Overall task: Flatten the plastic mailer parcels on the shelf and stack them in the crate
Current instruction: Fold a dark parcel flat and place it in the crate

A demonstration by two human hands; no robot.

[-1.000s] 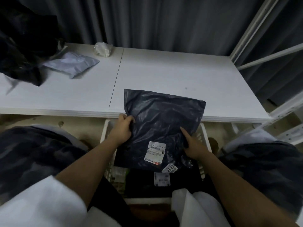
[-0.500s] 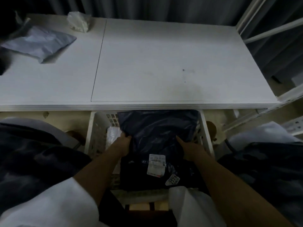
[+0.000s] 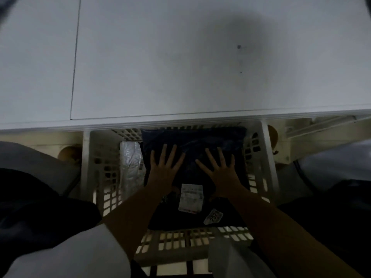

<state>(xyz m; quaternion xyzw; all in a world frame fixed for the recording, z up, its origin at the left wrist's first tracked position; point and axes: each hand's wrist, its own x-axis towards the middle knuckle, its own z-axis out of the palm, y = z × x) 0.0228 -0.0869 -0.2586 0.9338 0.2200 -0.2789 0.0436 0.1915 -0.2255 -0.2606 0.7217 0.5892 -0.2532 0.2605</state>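
A dark plastic mailer (image 3: 192, 143) with a white shipping label (image 3: 190, 197) lies flat inside the white slatted crate (image 3: 263, 167), below the shelf's front edge. My left hand (image 3: 163, 170) rests palm down on its left half, fingers spread. My right hand (image 3: 218, 172) presses flat on its right half, fingers also spread. Neither hand grips anything. A pale, shiny parcel (image 3: 131, 163) stands along the crate's left wall beside the dark mailer.
The white shelf top (image 3: 180, 57) fills the upper half of the view, with a seam (image 3: 75, 57) running down its left part. My knees in dark and light clothing flank the crate. A small round-cornered tag (image 3: 213, 216) lies near the crate's front.
The dark mailer went from the shelf edge down into the crate. Both hands let go of its sides and now lie flat on top of it. The camera tilted downward.
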